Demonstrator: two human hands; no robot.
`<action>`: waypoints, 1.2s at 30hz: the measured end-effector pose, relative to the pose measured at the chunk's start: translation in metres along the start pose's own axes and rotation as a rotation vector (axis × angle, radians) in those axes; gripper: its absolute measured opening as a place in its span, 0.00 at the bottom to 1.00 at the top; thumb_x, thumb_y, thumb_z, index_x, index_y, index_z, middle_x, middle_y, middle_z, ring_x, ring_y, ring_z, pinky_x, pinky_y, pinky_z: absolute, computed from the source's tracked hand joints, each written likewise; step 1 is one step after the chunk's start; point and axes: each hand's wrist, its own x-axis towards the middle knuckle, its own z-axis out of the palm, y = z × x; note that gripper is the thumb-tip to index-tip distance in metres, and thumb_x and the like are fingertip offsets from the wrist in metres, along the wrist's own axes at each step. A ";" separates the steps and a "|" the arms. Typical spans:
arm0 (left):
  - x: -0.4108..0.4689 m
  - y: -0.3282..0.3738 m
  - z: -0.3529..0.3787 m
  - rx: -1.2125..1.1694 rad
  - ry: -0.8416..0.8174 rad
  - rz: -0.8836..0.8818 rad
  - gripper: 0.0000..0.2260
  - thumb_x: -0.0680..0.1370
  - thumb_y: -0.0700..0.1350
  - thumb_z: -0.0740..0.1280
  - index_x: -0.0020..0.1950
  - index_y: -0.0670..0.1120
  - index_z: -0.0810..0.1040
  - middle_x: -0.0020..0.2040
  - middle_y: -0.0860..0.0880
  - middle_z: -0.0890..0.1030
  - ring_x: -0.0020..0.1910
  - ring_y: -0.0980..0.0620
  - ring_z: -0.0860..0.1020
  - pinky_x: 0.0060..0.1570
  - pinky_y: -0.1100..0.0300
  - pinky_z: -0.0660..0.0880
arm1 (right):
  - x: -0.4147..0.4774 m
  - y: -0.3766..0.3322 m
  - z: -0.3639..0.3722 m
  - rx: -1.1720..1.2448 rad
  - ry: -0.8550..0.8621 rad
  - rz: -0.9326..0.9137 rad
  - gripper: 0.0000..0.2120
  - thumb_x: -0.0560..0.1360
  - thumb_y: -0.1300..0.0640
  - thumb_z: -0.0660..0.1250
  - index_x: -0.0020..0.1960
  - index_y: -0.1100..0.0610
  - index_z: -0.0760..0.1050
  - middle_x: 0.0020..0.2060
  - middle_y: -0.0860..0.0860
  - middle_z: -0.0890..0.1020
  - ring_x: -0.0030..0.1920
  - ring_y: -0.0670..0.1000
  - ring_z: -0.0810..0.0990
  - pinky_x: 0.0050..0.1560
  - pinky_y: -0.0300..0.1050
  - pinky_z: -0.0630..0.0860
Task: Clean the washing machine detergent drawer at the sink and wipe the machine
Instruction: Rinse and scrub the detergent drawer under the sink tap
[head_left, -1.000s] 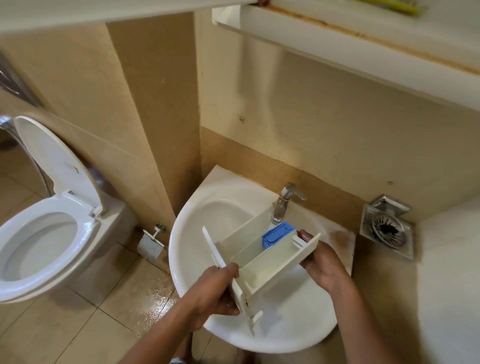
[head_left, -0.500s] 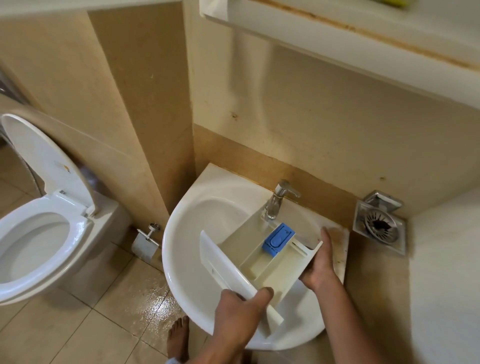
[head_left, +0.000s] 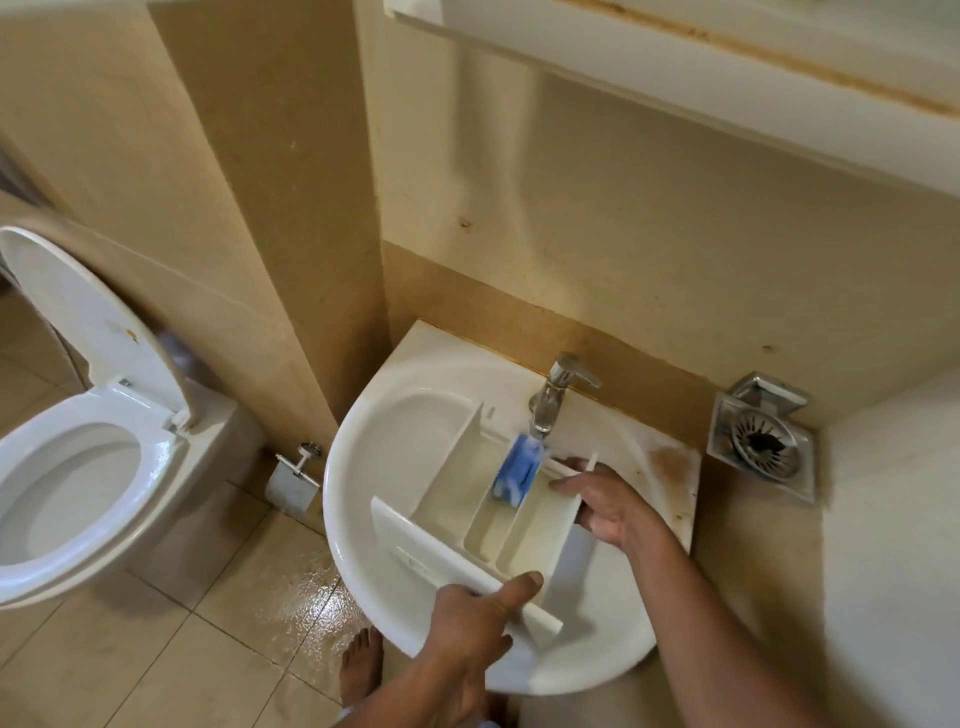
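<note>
The white detergent drawer lies open side up over the white sink, its far end under the chrome tap. Water runs from the tap onto the drawer's blue insert. My left hand grips the drawer's front panel at the near end, thumb on top. My right hand holds the drawer's right wall near the far end. The washing machine is not in view.
A toilet with its lid up stands at the left. A metal drain grate sits on the ledge right of the sink. A white shelf overhangs the wall. My bare foot is on the wet tiled floor below the sink.
The drawer has tipped from tilted to flat and slid under the tap. Water now runs onto the blue insert. My left hand shifted to the front panel's right end.
</note>
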 end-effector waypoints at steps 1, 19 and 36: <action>0.000 -0.001 0.000 -0.010 -0.040 -0.032 0.21 0.65 0.42 0.83 0.55 0.40 0.82 0.50 0.43 0.86 0.53 0.43 0.81 0.56 0.46 0.80 | 0.004 -0.004 0.000 -0.024 -0.002 -0.003 0.21 0.75 0.77 0.61 0.63 0.63 0.77 0.49 0.62 0.84 0.49 0.61 0.83 0.52 0.53 0.81; 0.012 0.017 -0.007 -0.224 -0.128 -0.180 0.07 0.76 0.38 0.70 0.53 0.37 0.79 0.49 0.38 0.75 0.46 0.39 0.76 0.53 0.37 0.79 | 0.022 -0.016 -0.001 -0.171 0.029 -0.041 0.20 0.74 0.76 0.63 0.52 0.54 0.82 0.43 0.55 0.84 0.44 0.54 0.82 0.49 0.47 0.76; 0.016 0.033 -0.024 -0.271 -0.069 -0.105 0.07 0.76 0.28 0.60 0.51 0.36 0.72 0.48 0.39 0.71 0.45 0.34 0.79 0.42 0.41 0.83 | 0.016 -0.015 -0.002 -0.182 -0.037 -0.022 0.18 0.72 0.77 0.61 0.47 0.57 0.82 0.38 0.54 0.84 0.40 0.53 0.82 0.39 0.44 0.78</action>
